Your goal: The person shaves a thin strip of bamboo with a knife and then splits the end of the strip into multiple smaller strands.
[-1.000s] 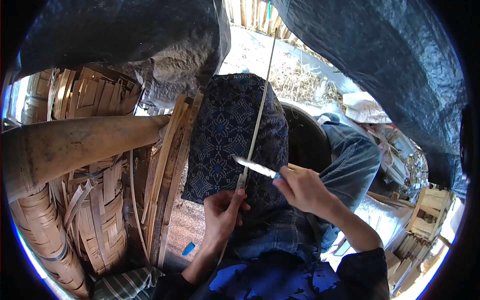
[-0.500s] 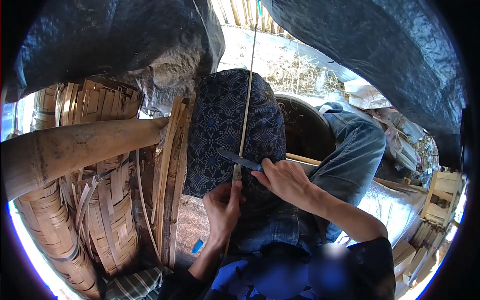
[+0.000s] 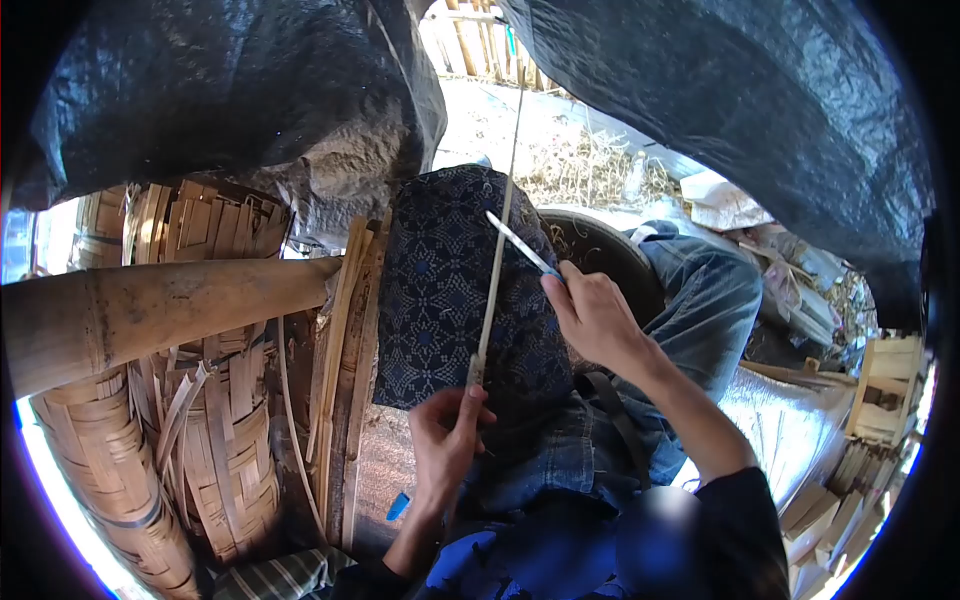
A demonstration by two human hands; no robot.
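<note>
A long thin strip (image 3: 494, 290) runs upward from my left hand (image 3: 443, 432), whose thumb and fingers pinch its near end. My right hand (image 3: 597, 318) is closed round the handle of a knife (image 3: 522, 243). The blade crosses the strip near its middle, pointing up and left; whether it touches cannot be told. Under the strip lies a dark blue patterned cloth (image 3: 430, 290) over the lap.
A thick bamboo pole (image 3: 190, 308) and woven bamboo baskets (image 3: 215, 450) stand at the left. Dark plastic sheets (image 3: 720, 100) hang above. A round dark container (image 3: 610, 250) is behind the bent knee (image 3: 700, 290). A small blue object (image 3: 398, 506) lies lower left.
My right hand has moved up and away along the strip with the knife, whose blade now looks bright. My left hand stays near its place, still pinching the strip.
</note>
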